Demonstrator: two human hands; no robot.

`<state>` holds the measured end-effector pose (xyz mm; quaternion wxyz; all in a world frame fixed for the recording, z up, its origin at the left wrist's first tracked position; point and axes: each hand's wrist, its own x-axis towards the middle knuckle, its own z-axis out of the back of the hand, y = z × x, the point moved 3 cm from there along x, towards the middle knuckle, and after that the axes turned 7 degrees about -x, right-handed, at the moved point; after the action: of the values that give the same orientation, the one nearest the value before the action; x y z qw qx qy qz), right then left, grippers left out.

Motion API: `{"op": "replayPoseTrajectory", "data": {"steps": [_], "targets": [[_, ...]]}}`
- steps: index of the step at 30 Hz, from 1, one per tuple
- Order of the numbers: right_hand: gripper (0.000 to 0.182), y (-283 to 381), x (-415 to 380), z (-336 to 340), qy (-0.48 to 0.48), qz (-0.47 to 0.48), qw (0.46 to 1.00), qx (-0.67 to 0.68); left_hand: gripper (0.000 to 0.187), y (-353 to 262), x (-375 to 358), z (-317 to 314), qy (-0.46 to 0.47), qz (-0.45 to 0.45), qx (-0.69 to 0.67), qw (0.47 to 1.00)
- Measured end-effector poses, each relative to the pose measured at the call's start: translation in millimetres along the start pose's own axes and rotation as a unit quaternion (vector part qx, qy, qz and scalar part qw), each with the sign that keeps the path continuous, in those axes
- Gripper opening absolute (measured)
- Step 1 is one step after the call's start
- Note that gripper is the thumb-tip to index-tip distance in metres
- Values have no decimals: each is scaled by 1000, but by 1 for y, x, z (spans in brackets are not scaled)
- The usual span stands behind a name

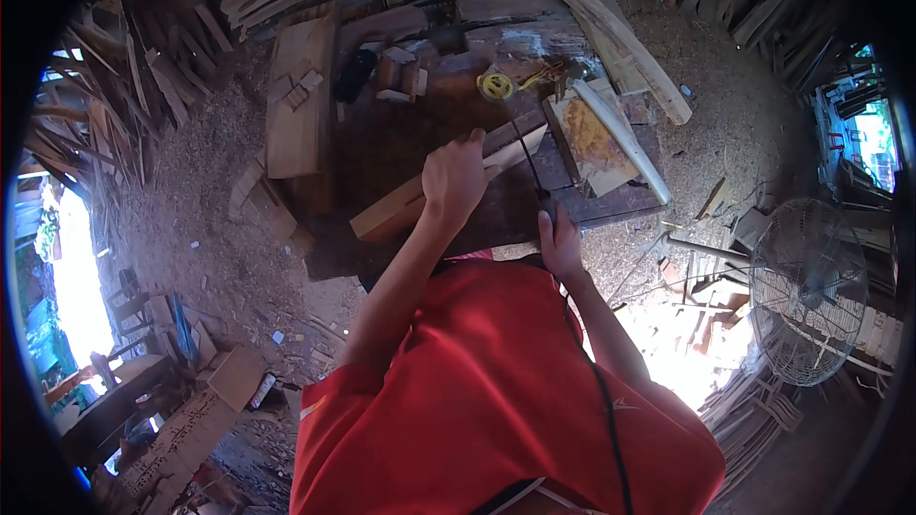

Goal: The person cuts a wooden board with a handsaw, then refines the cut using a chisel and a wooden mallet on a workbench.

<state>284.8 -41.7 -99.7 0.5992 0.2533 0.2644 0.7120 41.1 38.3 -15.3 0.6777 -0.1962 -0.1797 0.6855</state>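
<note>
Frame centre: your left hand [455, 175] clamps the wood block [389, 212] between thumb and fingers, apparently to steady it. Your right hand [561, 240] grips a thin tool [528, 154] by its handle, right of centre.

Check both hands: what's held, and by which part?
Right hand holds the thin dark tool by its near end. Left hand is on the wooden block, around mid-length; whether it grips or just presses can't be told.

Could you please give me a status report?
Left hand on wooden beam. Right hand gripping thin dark tool, which crosses over the beam. Yellow round object near tool's tip.
</note>
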Motion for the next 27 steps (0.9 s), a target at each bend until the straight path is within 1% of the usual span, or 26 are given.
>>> {"op": "replayPoseTrajectory", "data": {"steps": [2, 3, 6, 8, 10, 11, 14, 15, 17, 20, 21, 22, 23, 26, 27], "targets": [[42, 25, 19, 8, 52, -45, 998, -2, 49, -4, -9, -8, -17, -18, -12, 1000], [43, 34, 25, 14, 107, -106, 989, -9, 48, -5, -11, -10, -14, -19, -14, 1000], [38, -5, -1, 3, 0, 29, 999, -29, 47, -2, -5, -2, -9, -26, -9, 1000], [42, -11, -5, 3, 7, 35, 999, -23, 47, 0, -1, 2, 2, -24, -4, 1000], [46, 12, -2, 12, 37, -15, 999, -35, 47, -1, -2, 1, -3, -15, -10, 1000], [46, 10, 13, 5, 122, -80, 988, -41, 47, -3, -4, -2, -1, -11, -15, 1000], [48, 57, 38, 25, 181, -141, 973, -27, 47, -4, -3, 1, 21, 7, -25, 999], [47, 44, 29, 22, 149, -100, 983, -49, 47, -2, -1, 5, 21, 0, -24, 999], [47, -7, -3, 9, 49, 27, 997, -52, 47, 2, 4, 9, 14, -17, -24, 999], [49, -3, 3, 6, 29, 60, 997, -42, 49, 5, 7, 8, 20, 1, -31, 999], [50, 27, 17, 9, 52, 25, 997, -48, 50, 4, 8, 9, 24, -1, -32, 999], [51, 43, 30, 10, 76, -9, 996, -54, 50, 3, 8, 9, 28, -1, -34, 999], [54, 37, 43, 0, 124, -51, 990, -46, 51, 3, 6, 9, 32, 3, -35, 999], [53, 32, 32, 0, 94, -27, 994, -46, 56, 9, 15, 15, 46, 3, -45, 998], [50, 26, 24, 2, 63, -18, 997, -37, 57, 14, 21, 16, 41, 0, -50, 998]]}}
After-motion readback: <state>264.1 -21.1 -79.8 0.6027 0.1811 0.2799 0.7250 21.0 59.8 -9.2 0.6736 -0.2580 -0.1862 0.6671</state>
